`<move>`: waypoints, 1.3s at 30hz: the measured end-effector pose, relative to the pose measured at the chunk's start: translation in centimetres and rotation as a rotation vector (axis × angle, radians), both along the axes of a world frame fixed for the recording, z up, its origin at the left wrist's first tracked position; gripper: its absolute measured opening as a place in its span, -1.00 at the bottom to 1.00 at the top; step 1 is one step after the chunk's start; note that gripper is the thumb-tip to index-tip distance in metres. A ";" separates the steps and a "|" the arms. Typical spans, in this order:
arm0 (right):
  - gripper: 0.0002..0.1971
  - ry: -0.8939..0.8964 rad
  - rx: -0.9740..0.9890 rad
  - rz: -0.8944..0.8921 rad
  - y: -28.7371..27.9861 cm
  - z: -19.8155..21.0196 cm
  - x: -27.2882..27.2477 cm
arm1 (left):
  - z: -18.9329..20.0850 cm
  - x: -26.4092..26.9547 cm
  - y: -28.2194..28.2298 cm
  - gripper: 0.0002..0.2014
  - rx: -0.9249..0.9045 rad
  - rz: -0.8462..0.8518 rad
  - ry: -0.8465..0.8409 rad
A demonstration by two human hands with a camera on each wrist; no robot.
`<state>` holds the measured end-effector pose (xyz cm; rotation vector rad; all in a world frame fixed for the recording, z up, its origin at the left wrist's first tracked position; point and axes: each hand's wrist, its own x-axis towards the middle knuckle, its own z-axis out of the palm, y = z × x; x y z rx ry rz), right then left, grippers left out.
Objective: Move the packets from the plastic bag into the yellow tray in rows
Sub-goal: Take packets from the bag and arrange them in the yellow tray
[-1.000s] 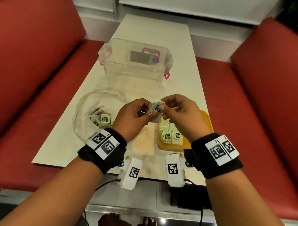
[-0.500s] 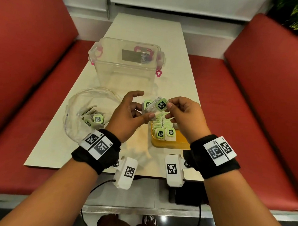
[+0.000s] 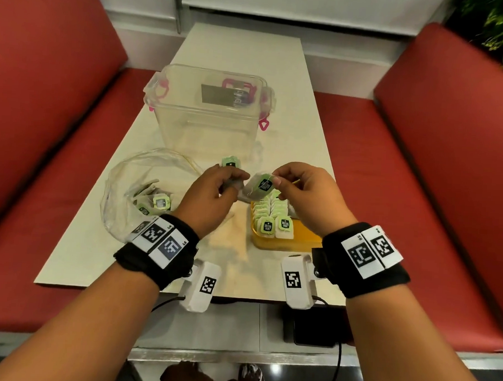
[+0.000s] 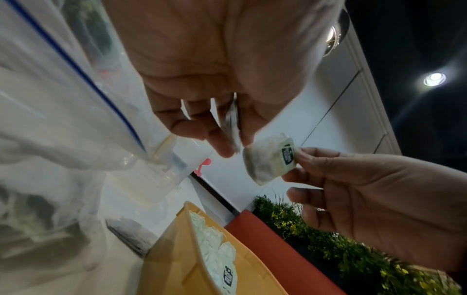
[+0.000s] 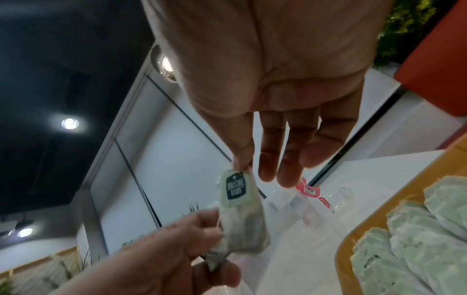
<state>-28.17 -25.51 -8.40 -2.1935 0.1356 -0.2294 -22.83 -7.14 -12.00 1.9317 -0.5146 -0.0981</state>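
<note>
two hands (image 3: 212,194) (image 3: 307,198) over yellow tray (image 3: 288,243), ea. pinching a packet (image 3: 260,186)

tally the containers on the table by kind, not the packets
clear plastic box with pink latches: 1
plastic bag: 1
yellow tray: 1
total: 3
</note>
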 end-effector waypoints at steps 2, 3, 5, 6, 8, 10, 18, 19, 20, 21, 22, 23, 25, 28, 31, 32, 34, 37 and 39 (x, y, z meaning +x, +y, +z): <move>-0.92 0.003 -0.070 0.034 0.1 0.2 0.0 | 0.1 -0.2 -0.3 -0.78 0.050 -0.021 -0.057; -0.91 0.004 -0.096 0.044 0.1 0.2 0.0 | 0.1 -0.4 -0.5 -0.78 0.065 -0.027 -0.085; -0.91 0.003 -0.142 0.043 0.0 0.1 0.1 | 0.0 -0.5 -0.8 -0.83 0.063 -0.024 -0.134; -0.91 0.001 -0.156 0.038 -0.1 0.1 0.2 | -0.1 -0.5 -1.0 -0.87 0.052 -0.016 -0.154; -0.91 0.001 -0.172 0.032 -0.3 0.0 0.3 | -0.3 -0.3 -1.3 -0.92 0.041 -0.002 -0.183; -0.93 0.002 -0.181 0.021 -0.5 0.0 0.3 | -0.5 -0.2 -1.6 -0.91 0.060 0.013 -0.215; -0.94 -0.005 -0.166 0.018 -1.0 -0.2 0.6 | -0.7 0.0 -2.7 -0.93 0.040 -0.006 -0.190; -0.94 0.005 -0.163 0.023 -1.1 -0.2 0.7 | -0.8 0.1 -2.8 -0.92 0.044 -0.010 -0.184; -0.95 0.018 -0.157 0.031 -1.2 -0.1 0.9 | -1.0 0.3 -2.8 -0.91 0.046 -0.013 -0.179; -0.95 0.033 -0.156 0.040 -1.4 0.0 1.1 | -1.2 0.4 -2.8 -0.88 0.045 -0.016 -0.171; -0.96 0.045 -0.166 0.048 -1.7 0.1 1.3 | -1.4 0.5 -2.9 -0.84 0.036 -0.022 -0.159; -0.96 0.053 -0.186 0.050 -2.0 0.4 1.6 | -1.7 0.5 -2.9 -0.80 0.021 -0.028 -0.141; -0.95 0.079 -0.239 0.042 -3.0 0.9 2.2 | -2.1 0.5 -3.0 -0.72 0.014 -0.035 -0.101; -0.93 0.204 -0.330 0.037 -4.6 1.3 3.0 | -2.6 0.3 -2.8 -0.62 0.042 -0.031 -0.064; -0.93 0.372 -0.422 0.050 -5.8 0.6 3.7 | -3.0 0.1 -2.5 -0.44 0.067 -0.037 -0.021; -0.93 0.429 -0.427 0.050 -6.0 0.3 3.8 | -3.2 0.0 -2.4 -0.37 0.071 -0.040 0.001; -0.93 0.528 -0.422 0.038 -6.3 -0.7 4.0 | -3.6 0.0 -2.3 -0.28 0.067 -0.045 0.022; -0.93 0.641 -0.386 0.005 -6.4 -2.1 4.2 | -4.2 -0.1 -2.3 -0.25 0.066 -0.052 0.050; -0.92 0.683 -0.386 -0.022 -6.4 -2.8 4.4 | -4.4 -0.2 -2.3 -0.27 0.079 -0.050 0.056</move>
